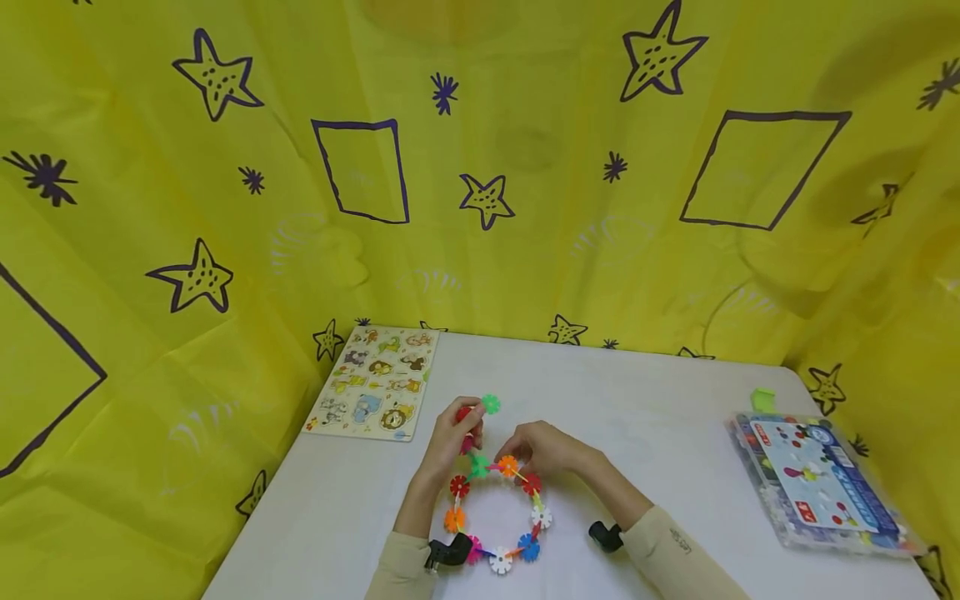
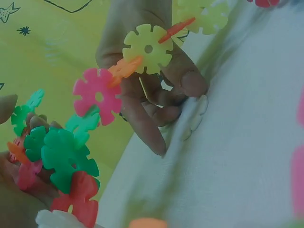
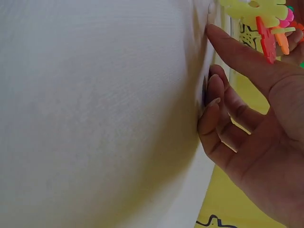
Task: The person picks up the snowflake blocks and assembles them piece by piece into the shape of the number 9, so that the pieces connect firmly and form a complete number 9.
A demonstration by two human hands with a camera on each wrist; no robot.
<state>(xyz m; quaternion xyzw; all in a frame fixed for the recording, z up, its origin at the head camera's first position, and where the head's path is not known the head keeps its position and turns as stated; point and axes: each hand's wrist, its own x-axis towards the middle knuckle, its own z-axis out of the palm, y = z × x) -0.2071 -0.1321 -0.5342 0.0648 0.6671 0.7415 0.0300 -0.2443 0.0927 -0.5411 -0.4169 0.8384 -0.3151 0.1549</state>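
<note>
A ring of linked, notched flower-shaped plastic discs (image 1: 501, 565) in mixed colours lies on the table. From its top left a short tail of red and green discs rises into my left hand (image 1: 447, 433), which holds it, with a light green disc (image 1: 491, 404) at the fingertips. The left wrist view shows green discs (image 2: 64, 154) by the left fingers. My right hand (image 1: 542, 447) is just beyond the ring's orange disc (image 1: 508, 466). Its thumb and loosely bent fingers (image 3: 232, 128) rest at the tabletop, apart, beside a pale disc (image 2: 195, 118); nothing is seen gripped.
A wooden animal puzzle board (image 1: 372, 383) lies at the table's back left. On the right is a clear plastic case (image 1: 825, 483) with a printed sheet, and a light green piece (image 1: 762, 400) behind it. Yellow star-printed cloth (image 1: 480, 275) walls in the white table (image 1: 615, 392).
</note>
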